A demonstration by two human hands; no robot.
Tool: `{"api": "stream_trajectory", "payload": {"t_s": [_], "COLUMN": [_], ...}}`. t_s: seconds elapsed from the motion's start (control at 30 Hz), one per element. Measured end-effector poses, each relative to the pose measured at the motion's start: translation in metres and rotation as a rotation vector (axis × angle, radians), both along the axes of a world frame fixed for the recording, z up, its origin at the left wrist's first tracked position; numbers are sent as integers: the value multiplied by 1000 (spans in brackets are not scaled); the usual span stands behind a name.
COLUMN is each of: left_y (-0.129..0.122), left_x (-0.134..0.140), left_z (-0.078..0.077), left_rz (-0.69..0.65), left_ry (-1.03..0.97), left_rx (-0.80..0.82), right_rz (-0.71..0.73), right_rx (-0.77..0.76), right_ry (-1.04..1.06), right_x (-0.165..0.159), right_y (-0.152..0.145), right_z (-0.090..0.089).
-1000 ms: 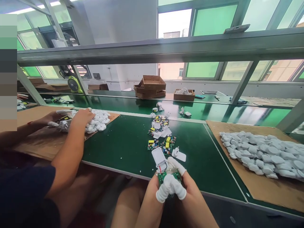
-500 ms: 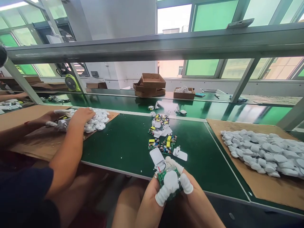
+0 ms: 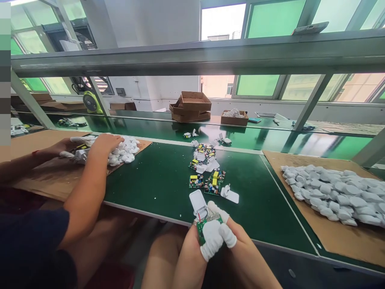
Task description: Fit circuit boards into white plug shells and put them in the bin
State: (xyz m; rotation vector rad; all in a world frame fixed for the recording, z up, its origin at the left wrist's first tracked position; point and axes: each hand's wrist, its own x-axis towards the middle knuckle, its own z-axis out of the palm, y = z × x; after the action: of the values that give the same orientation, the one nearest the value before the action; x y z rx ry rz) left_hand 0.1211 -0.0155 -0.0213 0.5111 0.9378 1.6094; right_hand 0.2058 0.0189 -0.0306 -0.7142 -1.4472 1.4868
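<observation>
between left hand [image 3: 209, 241] and right hand [image 3: 232, 231] (both gripping it) sits a circuit board [image 3: 201, 229].

Wears white cots on digits. On L hand [image 3: 202, 241], has thumb in a long white cot [image 3: 212, 237], blunt + rounded at tip, fairly smooth on top, bunched into soft folds nr base, w/ thick cuff at open end. On R hand [image 3: 233, 226], has thumb in a matching cot [image 3: 227, 236], also blunt-tipped, creased toward cuff. Also on R, shows white finger cover [image 3: 218, 210] on far side; can't tell how many digits incl. Looks matte, fabric-like; too blurred to make out weave. Is bare along L forearm [image 3: 189, 261] + R forearm [image 3: 249, 255], as far as visible. Shows bare leg [image 3: 165, 261] too, incl. rounded knee. Too dark betw. forearms to tell clothing.
</observation>
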Motion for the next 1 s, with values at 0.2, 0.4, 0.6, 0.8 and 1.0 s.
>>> {"api": "stream_trajectory", "payload": {"t_s": [0.2,0.4,0.6,0.8,1.0], "left_y": [-3,-7,-1,-3,13], "left_x": [-3,-5,0,1,2], "left_z": [3,14,7,12,9], "left_rz": [9,-126,-32,5,65], "left_ry": [222,-54,-234,-238,-192], "left_rx": [2,43,-47,-83,-87], "right_rz": [-57,-4,-60,-23,94], "right_rx": [92,8,64,57,-170], "right_ry": [-32,36,-96,71,147], "right_x": [0,0,0,0,12], "right_y": [4,-1,-3,-2,9], "right_z": [-4,2,1,-5,-22]}}
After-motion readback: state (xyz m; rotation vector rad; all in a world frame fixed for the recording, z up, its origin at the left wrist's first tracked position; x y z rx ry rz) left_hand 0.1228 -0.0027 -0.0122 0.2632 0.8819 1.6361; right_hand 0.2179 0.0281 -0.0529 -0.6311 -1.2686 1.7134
